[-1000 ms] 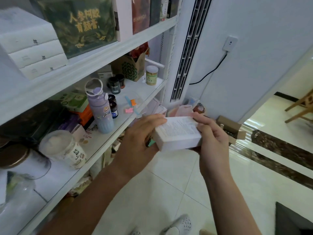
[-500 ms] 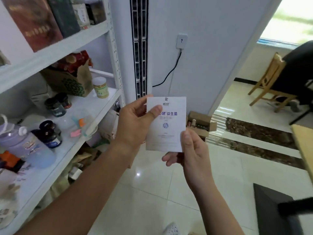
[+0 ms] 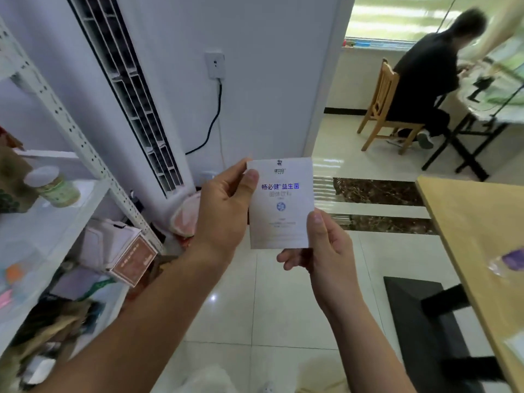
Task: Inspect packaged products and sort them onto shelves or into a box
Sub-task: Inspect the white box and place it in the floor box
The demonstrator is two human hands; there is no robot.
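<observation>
Shelves [image 3: 71, 129] stand left of your left hand [image 3: 224, 214], which pinches the upper left edge of the white package [image 3: 283, 231], thumb in front. Your right hand [image 3: 329, 251] pinches its lower right corner. It seems light, stiff and smooth, so better grip the 2 side edges.

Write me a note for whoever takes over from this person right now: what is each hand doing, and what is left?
Left hand: pinches the white package at its upper left edge.
Right hand: pinches its lower right edge.
Package: upright in the air, printed face toward the camera, right of the white shelf.
Done: package in hand, under inspection.
Left: place it on a shelf or in a box.
</observation>
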